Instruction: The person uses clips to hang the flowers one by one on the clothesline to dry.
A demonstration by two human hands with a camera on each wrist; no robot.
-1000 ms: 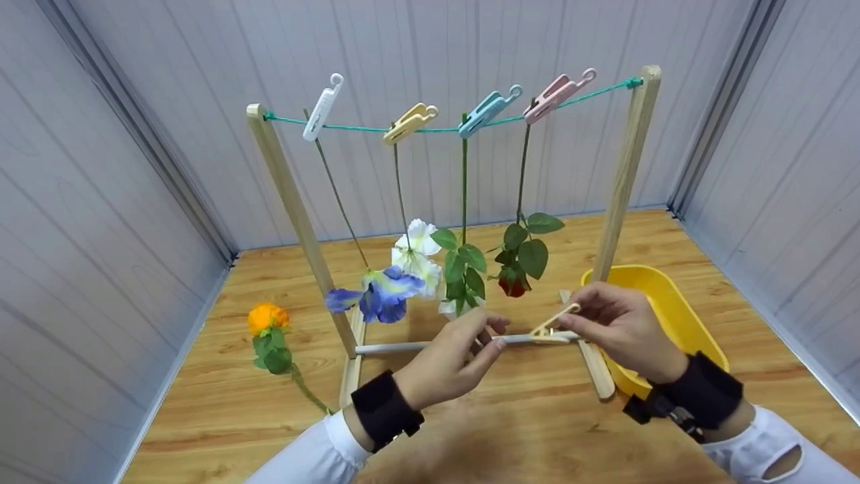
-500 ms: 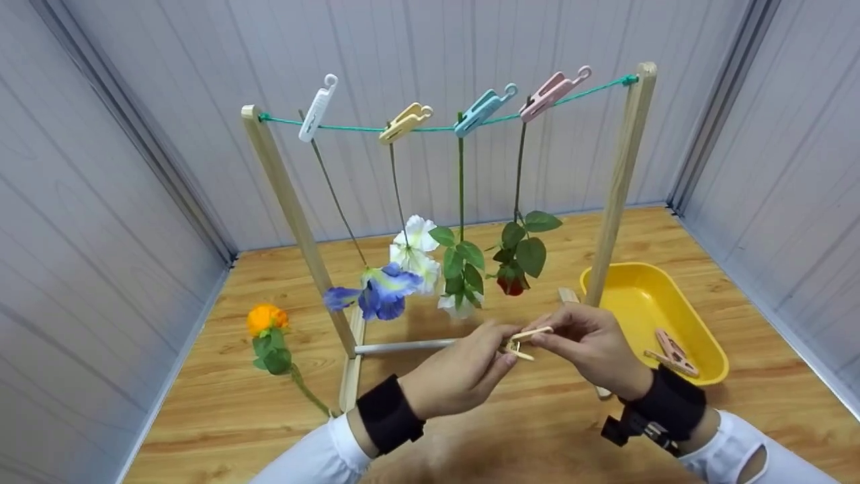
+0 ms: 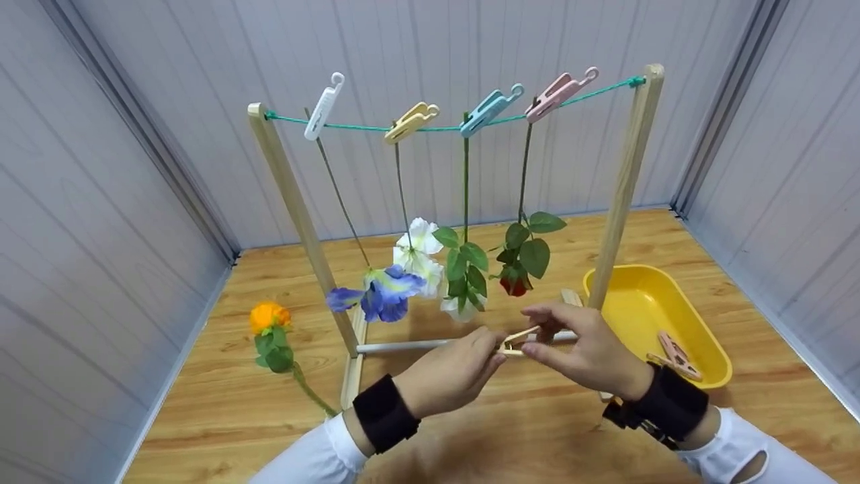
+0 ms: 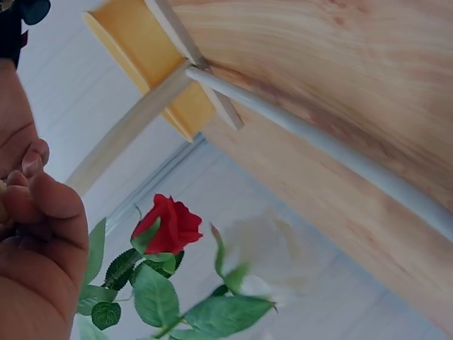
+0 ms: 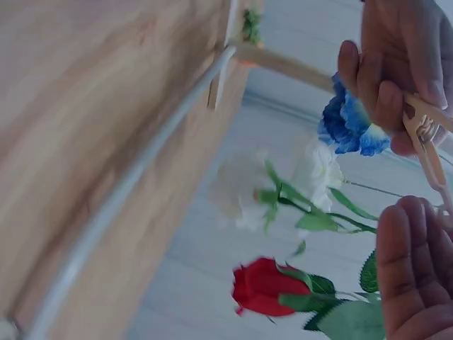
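A tan clothespin [image 3: 517,340] hangs in the air between both hands, in front of a small wooden drying rack [image 3: 621,181]. My left hand [image 3: 498,349] pinches its near end. My right hand [image 3: 537,333] has thumb and fingers curled about its far end. The right wrist view shows the clothespin [image 5: 425,138] under the left fingers [image 5: 386,78], its tip by the right fingers [image 5: 417,269]. In the left wrist view only the curled left fingers [image 4: 35,234] show; the clothespin is hidden.
A green line [image 3: 443,128] carries white [image 3: 322,106], yellow [image 3: 411,122], blue [image 3: 489,109] and pink [image 3: 559,93] clips, each holding a flower head-down. An orange flower [image 3: 269,317] lies at left. A yellow tray [image 3: 638,302] at right holds a pink clip [image 3: 675,355].
The right hand brought the clothespin leftward from the tray side to the left hand. The left fingers have taken hold of its near end. The pink clip in the tray has come into view.
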